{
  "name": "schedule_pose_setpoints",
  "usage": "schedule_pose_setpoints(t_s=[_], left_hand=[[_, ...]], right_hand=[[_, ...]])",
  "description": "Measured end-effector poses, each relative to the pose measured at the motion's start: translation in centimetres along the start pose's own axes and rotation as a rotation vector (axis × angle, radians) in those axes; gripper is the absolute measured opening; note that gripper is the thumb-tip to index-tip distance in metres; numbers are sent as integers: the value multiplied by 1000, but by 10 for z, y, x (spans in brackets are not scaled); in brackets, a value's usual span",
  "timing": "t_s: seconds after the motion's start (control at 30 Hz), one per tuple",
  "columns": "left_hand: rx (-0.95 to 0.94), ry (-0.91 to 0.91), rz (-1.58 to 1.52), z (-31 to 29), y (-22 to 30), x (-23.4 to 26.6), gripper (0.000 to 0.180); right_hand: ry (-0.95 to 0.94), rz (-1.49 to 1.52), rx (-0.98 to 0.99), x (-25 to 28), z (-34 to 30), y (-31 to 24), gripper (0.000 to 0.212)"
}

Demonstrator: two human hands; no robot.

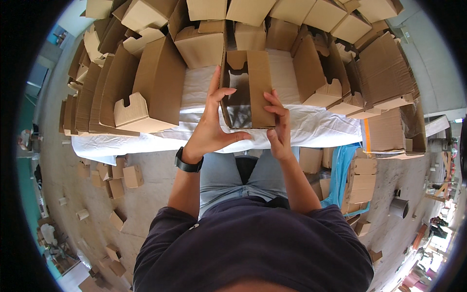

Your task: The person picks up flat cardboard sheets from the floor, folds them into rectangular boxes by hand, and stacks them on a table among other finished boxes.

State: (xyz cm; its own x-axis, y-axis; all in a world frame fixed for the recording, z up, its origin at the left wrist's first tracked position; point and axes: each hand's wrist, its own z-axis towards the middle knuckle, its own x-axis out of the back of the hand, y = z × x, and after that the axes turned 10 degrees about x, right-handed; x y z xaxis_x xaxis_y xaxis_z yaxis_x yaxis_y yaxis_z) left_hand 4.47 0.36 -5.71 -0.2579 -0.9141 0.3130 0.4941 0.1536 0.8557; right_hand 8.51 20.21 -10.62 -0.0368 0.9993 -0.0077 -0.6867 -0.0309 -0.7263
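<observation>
In front of me on the white cloth stands a brown cardboard box, its top partly open so the dark inside shows. My left hand lies along the box's left side with fingers spread. Its index finger stretches along the left wall, and its thumb points right just below the front edge. At the right front corner my right hand grips the box, fingers curled over the right panel and thumb near the front edge. A dark watch sits on my left wrist.
Upright cardboard boxes line the left of the cloth-covered table; more boxes stand at right. Several are stacked at the back. Loose cartons lie on the floor at left, and a blue plastic bag with flattened cardboard is at right.
</observation>
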Motion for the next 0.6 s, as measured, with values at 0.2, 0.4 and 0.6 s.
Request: schedule_pose_setpoints(t_s=[0.2,0.4,0.6], left_hand=[[4,14,-1,0,-1,-3,98],[17,17,-41,-1,-4,-5,98],[4,12,-7,-1,0,-5,97]], right_hand=[[20,-4,13,-2,-2,4,43],[40,-34,-3,-5,-2,2,33],[221,37,3,-20,-1,5,30]])
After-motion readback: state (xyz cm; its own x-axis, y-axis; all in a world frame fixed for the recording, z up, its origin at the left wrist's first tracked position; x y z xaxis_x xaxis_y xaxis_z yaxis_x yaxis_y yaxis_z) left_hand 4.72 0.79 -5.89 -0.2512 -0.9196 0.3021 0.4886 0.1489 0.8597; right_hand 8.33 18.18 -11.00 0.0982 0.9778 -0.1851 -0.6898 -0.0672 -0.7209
